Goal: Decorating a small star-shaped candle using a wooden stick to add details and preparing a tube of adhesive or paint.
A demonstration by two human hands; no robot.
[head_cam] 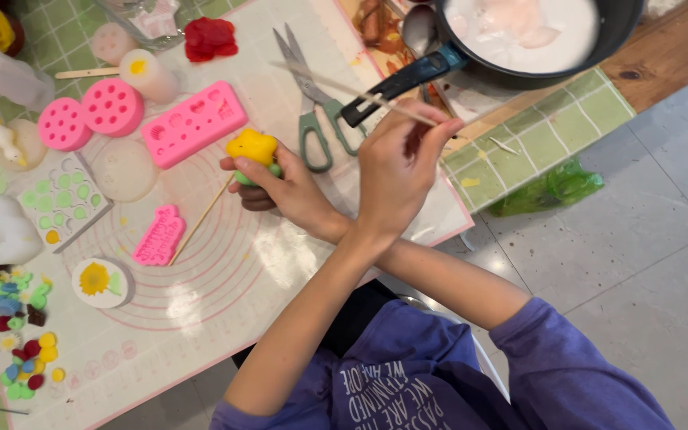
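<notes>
Hands crossed at the wrists above a white baking mat [224, 295]: right hand [284, 187] closed around a yellow flower-shaped clay piece [252, 146] with a green base, mounted on a wooden skewer [201, 219]; left hand [396, 163] pinching a thin wooden stick [360, 93], fingers curled shut on it. Just beyond the clay piece lie green-handled scissors [316, 119] and a long pink silicone mould [193, 123]; two round pink moulds [89, 114] further left; a black pan of white liquid [531, 36] at the desk's far edge.
</notes>
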